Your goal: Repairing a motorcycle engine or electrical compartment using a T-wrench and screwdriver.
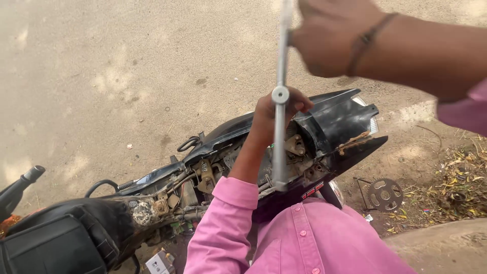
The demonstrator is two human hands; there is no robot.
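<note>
A black motorcycle (335, 119) lies below me with its seat removed, exposing a dusty frame (203, 175) and wiring. My right hand (329, 35), with a band on its wrist, is shut on the upper end of a long silver T-handle wrench (279, 147). The wrench shaft runs down into the rear frame area. My left hand (274, 111), reaching out of a pink sleeve, is wrapped around the shaft beside the wrench's round hub (280, 95). The wrench's lower tip sits among the frame parts near the tail cowl.
A handlebar grip (23, 182) and the black covered tank (50, 238) are at the lower left. A round metal sprocket plate (385, 194) lies on the sandy ground at right, near dry leaves (456, 185) and a concrete curb (446, 246). A small box (160, 263) sits under the bike.
</note>
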